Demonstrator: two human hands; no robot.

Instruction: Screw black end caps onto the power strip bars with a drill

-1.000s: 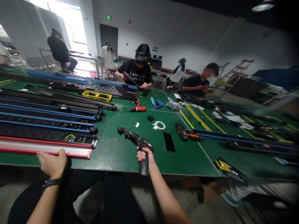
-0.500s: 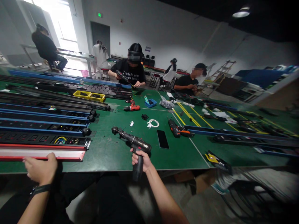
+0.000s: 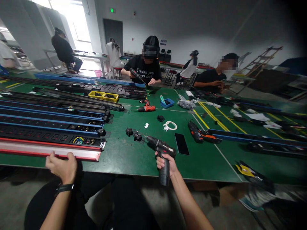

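My left hand [image 3: 62, 166] grips the near edge of a red-edged, silver-faced strip [image 3: 83, 152] at the table's left front, thumb and fingers curled on it. A black power drill [image 3: 161, 147] is in my right hand [image 3: 167, 163], fingers wrapped round its handle, its bit pointing left and away. Left of the bit lie small black fittings [image 3: 137, 136]. A phone [image 3: 181, 143] rests just right of the drill. Beyond are a white coiled cable [image 3: 170, 125] and a black part [image 3: 160, 118].
Black strips with blue edges [image 3: 48, 126] fill the left side. Farther off are a red drill [image 3: 146, 108], yellow trays [image 3: 103, 95] and a blue tray [image 3: 167, 103]. Another drill [image 3: 195, 131] lies to the right. Two persons work across the green table [image 3: 134, 161].
The view has swung left, so most things appear farther right. The drill's bit now stands apart from the black fittings, which it overlapped before. Both hands keep their hold.
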